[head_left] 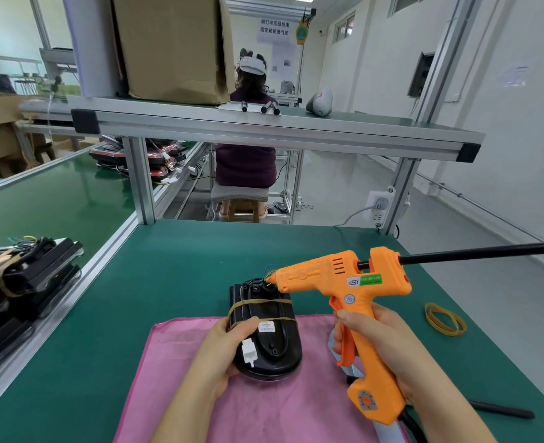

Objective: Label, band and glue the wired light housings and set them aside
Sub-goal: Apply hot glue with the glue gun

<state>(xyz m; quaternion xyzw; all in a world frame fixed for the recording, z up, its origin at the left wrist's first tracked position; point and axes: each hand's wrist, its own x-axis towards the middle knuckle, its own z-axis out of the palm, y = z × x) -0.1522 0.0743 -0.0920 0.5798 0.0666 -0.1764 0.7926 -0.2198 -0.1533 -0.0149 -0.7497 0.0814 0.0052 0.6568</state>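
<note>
light housing [270,343], wrapped by a rubber band [257,303], lies across the far edge of a pink cloth [296,410] at the desk's [168,266] near edge. my left hand [225,350] grips its left side; my right hand [379,340] grips an orange glue gun [344,282], nozzle at its wires [269,270].

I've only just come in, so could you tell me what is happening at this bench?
A person is gluing a light housing. The left hand steadies the housing on a pink cloth; it already carries a rubber band and a white label. The right hand grips an orange glue gun with its nozzle at the wires on the housing's far end. Banded housings sit stacked at left.
</note>
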